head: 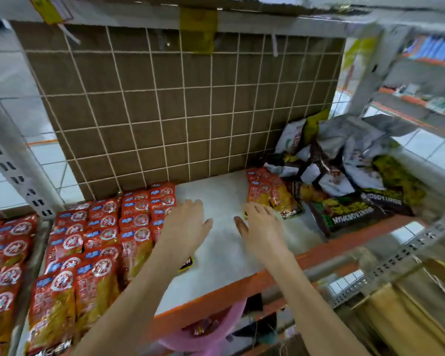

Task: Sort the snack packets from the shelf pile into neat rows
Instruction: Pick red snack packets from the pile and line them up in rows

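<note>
While red packets [270, 195] lie near, hands [188, 222] hover open.

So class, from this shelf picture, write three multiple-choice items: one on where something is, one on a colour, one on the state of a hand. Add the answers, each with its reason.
1. Where is the jumbled pile of packets?
A. back right corner of the shelf
B. front left of the shelf
C. on the floor

2. What colour is the front edge of the shelf?
A. blue
B. orange
C. black

3. What is the left hand doing?
A. gripping a bottle
B. lying with straight fingers by the rows, holding nothing
C. clenched in a fist

Answers:
1 A: the pile leans against the wire grid at the right.
2 B: an orange strip runs along the front.
3 B: its fingers are spread beside the red packets in rows; the right hand is likewise open, by a loose red packet.
</note>
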`<state>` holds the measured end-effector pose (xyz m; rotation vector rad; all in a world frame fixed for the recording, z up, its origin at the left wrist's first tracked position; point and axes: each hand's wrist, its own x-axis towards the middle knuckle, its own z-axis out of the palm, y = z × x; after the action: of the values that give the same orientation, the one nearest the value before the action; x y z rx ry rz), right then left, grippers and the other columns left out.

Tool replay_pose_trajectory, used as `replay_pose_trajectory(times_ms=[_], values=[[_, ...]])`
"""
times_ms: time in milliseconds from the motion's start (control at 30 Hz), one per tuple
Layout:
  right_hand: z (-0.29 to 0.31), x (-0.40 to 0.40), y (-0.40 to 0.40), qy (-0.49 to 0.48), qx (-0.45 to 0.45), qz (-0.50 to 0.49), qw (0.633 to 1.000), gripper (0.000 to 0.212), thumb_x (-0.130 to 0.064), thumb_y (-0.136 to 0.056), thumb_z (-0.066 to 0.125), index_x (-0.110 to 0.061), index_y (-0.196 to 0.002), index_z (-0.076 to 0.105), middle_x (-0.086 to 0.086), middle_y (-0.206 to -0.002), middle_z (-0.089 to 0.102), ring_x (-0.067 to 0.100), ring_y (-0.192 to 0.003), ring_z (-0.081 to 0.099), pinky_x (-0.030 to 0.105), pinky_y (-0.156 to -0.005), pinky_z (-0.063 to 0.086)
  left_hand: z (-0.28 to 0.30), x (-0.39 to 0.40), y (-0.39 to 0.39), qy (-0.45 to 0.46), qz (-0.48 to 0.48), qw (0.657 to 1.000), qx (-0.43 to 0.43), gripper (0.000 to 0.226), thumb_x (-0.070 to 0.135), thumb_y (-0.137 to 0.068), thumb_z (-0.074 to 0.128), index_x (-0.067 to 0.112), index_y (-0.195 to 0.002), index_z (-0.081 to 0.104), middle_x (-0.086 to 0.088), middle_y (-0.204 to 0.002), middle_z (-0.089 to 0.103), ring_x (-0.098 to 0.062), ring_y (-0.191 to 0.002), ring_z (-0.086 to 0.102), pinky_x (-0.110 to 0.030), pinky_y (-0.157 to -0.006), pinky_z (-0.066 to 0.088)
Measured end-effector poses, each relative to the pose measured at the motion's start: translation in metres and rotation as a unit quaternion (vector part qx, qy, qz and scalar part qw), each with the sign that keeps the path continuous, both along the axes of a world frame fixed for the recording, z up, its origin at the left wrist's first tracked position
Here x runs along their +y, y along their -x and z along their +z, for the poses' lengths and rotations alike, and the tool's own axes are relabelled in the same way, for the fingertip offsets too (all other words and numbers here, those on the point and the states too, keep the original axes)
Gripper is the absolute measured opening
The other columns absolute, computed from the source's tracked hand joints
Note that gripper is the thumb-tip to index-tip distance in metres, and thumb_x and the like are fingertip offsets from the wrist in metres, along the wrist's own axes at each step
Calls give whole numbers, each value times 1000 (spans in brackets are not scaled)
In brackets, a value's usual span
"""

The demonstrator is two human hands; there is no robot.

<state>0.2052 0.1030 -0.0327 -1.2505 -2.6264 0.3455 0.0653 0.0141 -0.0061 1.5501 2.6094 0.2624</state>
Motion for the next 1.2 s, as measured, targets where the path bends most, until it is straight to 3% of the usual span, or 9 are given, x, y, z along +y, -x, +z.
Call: replay_pose_trajectory(times_ms=[167,367,500,667,833,1033,1200], values=[[-11,76,-39,-14,-12,-78,997,35,-31,-95,45,-12,-124,51,11,-126,56,33,-121,46,40,-101,37,-12,84,-50,4,-47,999,-13,39,34,-95,46,7,-123,47,-13,-122,51,-29,-115,50,-37,-89,42],[-7,132,-43,-66,-139,-57,986,38,-20,-93,48,-10,-129,45,10,-137,45,31,-129,34,38,-109,27,-21,151,-78,-2,24,999,-43,32,8,-94,43,-3,-123,48,-18,-122,51,-32,-112,53,-37,-87,45],[-4,152,-39,-28,-171,-49,984,43,-15,-91,55,-8,-132,45,11,-138,38,32,-131,32,40,-106,32,-23,175,-76,32,42,998,-47,34,5,-96,37,-2,-127,49,-19,-129,49,-32,-119,51,-35,-94,44],[-3,164,-35,32,-122,-63,990,34,-12,-96,42,-6,-128,47,16,-138,36,36,-130,30,42,-104,34,-27,193,-66,71,79,991,-78,38,9,-93,45,3,-131,49,-17,-134,48,-31,-124,48,-37,-98,43],[-5,169,-31,71,-63,-76,993,34,-14,-92,50,-3,-123,50,16,-133,42,36,-127,35,39,-98,38,-32,197,-59,68,105,986,-113,41,15,-93,48,2,-131,50,-21,-134,48,-34,-121,50,-39,-98,44],[-8,172,-33,102,46,-84,990,27,-16,-85,55,-6,-110,56,13,-112,61,31,-106,56,36,-81,47,-38,198,-54,-34,148,962,-228,44,21,-89,57,3,-128,51,-16,-128,55,-31,-116,55,-36,-94,45],[-6,165,-34,140,121,-83,979,22,-29,-90,56,-16,-107,55,5,-105,64,23,-93,60,34,-76,52,-40,194,-57,-109,137,945,-277,43,17,-88,59,3,-128,51,-15,-125,57,-32,-117,54,-37,-97,44]])
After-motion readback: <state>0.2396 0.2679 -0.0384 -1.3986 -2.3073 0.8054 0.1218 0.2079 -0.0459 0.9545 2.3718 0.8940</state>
